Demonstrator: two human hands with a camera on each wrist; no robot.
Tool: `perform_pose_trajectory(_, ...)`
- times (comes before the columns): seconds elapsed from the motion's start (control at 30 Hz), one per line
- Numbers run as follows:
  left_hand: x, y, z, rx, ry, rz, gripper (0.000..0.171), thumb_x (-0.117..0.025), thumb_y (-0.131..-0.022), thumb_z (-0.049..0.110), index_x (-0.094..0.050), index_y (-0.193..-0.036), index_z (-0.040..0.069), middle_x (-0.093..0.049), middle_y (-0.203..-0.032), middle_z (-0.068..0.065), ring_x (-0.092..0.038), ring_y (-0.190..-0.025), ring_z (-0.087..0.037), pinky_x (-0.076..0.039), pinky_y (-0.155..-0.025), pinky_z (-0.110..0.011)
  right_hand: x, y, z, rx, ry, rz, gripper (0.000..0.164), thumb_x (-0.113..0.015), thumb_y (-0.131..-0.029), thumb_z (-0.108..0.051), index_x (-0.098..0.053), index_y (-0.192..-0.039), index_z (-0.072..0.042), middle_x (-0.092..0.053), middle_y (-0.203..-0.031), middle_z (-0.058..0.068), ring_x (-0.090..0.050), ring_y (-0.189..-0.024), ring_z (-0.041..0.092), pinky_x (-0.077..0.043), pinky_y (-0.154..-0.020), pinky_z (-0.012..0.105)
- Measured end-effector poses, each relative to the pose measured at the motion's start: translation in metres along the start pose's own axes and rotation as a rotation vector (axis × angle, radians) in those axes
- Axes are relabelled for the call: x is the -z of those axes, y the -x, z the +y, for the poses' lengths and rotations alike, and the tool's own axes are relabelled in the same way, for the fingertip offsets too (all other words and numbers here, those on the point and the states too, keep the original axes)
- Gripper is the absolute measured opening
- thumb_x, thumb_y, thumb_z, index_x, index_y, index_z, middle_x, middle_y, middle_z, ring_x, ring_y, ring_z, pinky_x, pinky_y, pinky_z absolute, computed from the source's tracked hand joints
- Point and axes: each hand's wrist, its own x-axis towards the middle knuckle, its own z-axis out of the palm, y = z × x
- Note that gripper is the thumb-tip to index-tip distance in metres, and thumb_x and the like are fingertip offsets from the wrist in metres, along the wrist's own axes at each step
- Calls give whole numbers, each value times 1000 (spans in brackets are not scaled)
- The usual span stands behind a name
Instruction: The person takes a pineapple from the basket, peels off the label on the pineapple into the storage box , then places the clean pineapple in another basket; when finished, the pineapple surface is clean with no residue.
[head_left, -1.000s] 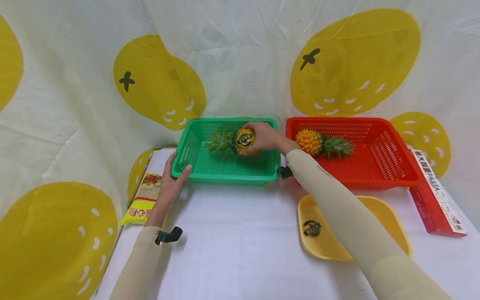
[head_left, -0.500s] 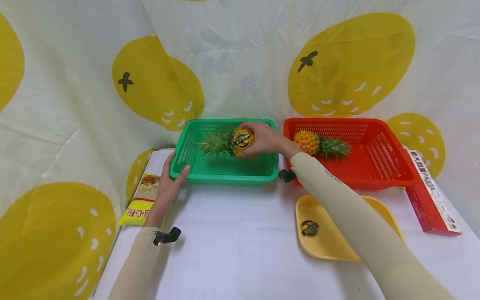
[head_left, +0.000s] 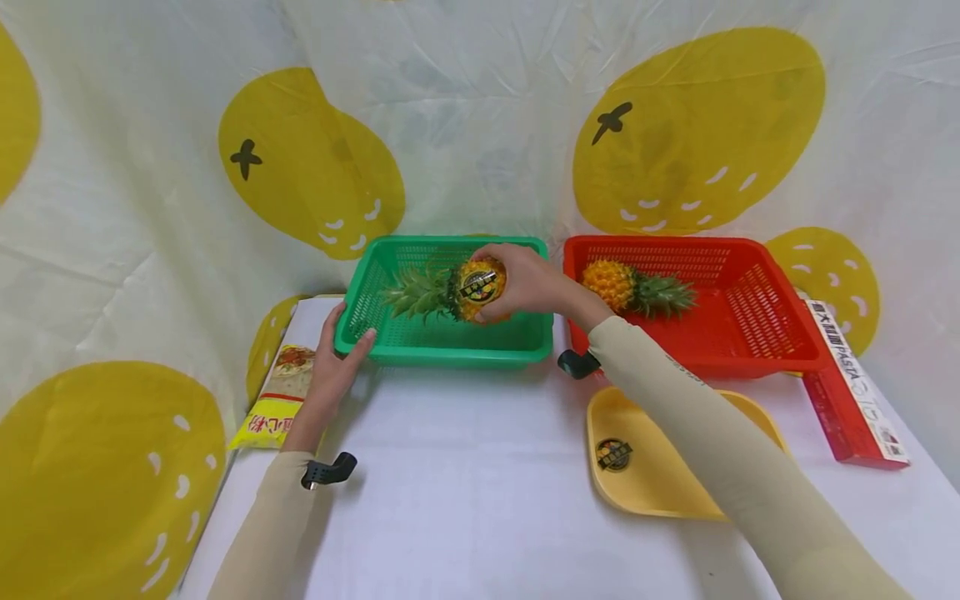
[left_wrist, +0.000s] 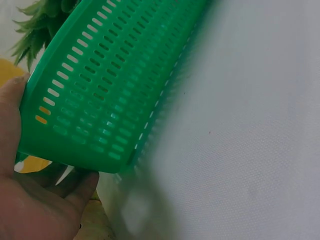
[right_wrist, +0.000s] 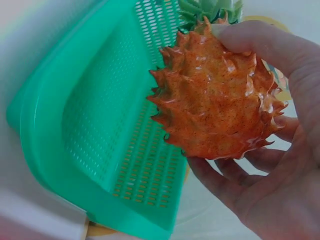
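Note:
My right hand (head_left: 525, 283) grips a small pineapple (head_left: 480, 287) by its body, fingers and thumb round it. A round black-and-gold sticker shows on the fruit, and its green crown points left. The pineapple is held over the green basket (head_left: 450, 357); in the right wrist view its spiky body (right_wrist: 215, 95) hides part of the basket. At the basket's front left corner, my left hand (head_left: 341, 358) holds the rim. The left wrist view shows the thumb at the rim and fingers against the outer end wall of the perforated basket (left_wrist: 95, 90).
A red basket (head_left: 750, 358) stands to the right with a second pineapple (head_left: 609, 285) lying in it. In front of that is a yellow tray (head_left: 637, 500) with a round sticker, partly under my right forearm. A noodle packet (head_left: 281, 400) lies left, a red pasta box (head_left: 855, 392) far right.
My right hand has lifted the pineapple slightly and brought it a little left. The left hand keeps its hold on the green basket's corner. The whole view has shifted slightly.

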Motion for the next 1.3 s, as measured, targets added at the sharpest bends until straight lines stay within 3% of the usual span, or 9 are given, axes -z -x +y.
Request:
perform_pose_trajectory(0.17, -1, -2, 2, 4, -10, -3, 87, -72, -99, 54, -22, -168, 40, -27, -169, -6, -29, -150, -31, -24, -122, -55, 4, 7, -8, 0, 16, 41, 86, -98, -75, -29, -55, -147, -9, -64, -127, 5, -61, -105, 22, -56, -87, 42)
perform_pose_trajectory(0.37, -2, -4, 3, -5, -14, -14, 87, -72, -99, 53, -21, -169, 39, -25, -171, -5, -26, -152, -31, -23, -122, -56, 9, 18, -11, -27, 6, 30, 86, -97, -76, -32, -55, -148, -12, -61, -134, 3, -60, -109, 20, -53, -92, 43)
perform_pose_trajectory(0.77, 3, -3, 1, 17, -43, -6, 88, -71, -97, 58, -22, -168, 43, -22, -172, -4, -23, -152, -32, -20, -122, -59, 4, 45, -27, 5, -22, 43, 86, -98, -75, -33, -56, -148, -15, -62, -131, 0, -61, -104, 17, -54, -86, 40)
perform_pose_trajectory(1.0, 4, -2, 2, 15, -28, -5, 86, -71, -99, 55, -22, -168, 42, -26, -170, -6, -27, -150, -34, -21, -121, -58, -5, 61, -36, 25, -35, 14, 85, -97, -76, -31, -56, -147, -13, -60, -135, 1, -59, -113, 19, -54, -90, 40)
perform_pose_trajectory(1.3, 3, 1, 3, 31, -33, -5, 86, -70, -100, 53, -20, -169, 41, -29, -167, -11, -33, -145, -36, -26, -119, -58, -24, 77, -35, 43, -61, -13, 80, -99, -74, -26, -59, -141, -9, -62, -130, 1, -58, -112, 18, -57, -87, 35)
